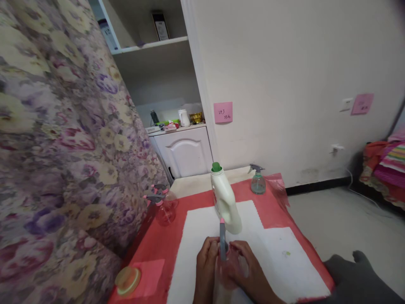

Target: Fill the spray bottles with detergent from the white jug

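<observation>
Both of my hands are on a clear pinkish spray bottle with a grey trigger head, close to the near side of the table. My left hand has its fingers closed at the bottle's neck and left side. My right hand wraps round the bottle's right side, thumb and fingers near the neck. The bottle's lower part is blurred and partly hidden. Just beyond stands a big white-green plastic jug with a handle; something green shows at its mouth.
Two pink spray bottles stand at left, and a grey-headed clear one at back right. A round lidded container sits front left. White sheets lie over red cloth. A dark grey shape is at lower right.
</observation>
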Tool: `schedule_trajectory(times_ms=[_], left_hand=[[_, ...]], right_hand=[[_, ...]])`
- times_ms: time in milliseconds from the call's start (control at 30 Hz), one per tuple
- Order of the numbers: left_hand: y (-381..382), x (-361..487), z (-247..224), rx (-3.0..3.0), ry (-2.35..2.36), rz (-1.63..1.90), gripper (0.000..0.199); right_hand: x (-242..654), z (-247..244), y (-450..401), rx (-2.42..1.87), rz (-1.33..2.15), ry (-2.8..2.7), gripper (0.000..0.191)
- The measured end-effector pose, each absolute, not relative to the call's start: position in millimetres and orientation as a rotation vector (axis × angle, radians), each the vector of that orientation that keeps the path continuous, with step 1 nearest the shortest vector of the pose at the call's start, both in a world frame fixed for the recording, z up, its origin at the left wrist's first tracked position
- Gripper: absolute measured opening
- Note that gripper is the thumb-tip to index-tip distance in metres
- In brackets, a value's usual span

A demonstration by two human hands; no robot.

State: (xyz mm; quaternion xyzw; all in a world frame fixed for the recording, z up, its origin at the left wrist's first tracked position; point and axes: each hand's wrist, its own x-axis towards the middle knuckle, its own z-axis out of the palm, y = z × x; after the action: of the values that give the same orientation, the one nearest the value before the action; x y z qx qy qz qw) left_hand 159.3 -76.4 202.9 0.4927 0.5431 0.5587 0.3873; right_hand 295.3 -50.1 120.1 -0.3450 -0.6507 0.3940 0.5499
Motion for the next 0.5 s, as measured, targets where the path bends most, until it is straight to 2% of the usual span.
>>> schedule_trajectory(times_ms=[200,333,500], left_hand=[[-77.9,141.8,172.1,1.207,1.464,1.359,0.045],[-81.6,141.4,154.6,1.143,1.395,1.312,0.049],[-86.6,144.1,154.2,1.173,1.362,1.322,0.046]], right_hand=[[291.3,99.4,-57.0,-0.877,0.812,-1.594,0.062],[291.7,87.6,-58.5,-0.868,0.798,-1.568,0.063],[299.3,89.8,-54.9,-0.767,0.884,-1.593,0.068]])
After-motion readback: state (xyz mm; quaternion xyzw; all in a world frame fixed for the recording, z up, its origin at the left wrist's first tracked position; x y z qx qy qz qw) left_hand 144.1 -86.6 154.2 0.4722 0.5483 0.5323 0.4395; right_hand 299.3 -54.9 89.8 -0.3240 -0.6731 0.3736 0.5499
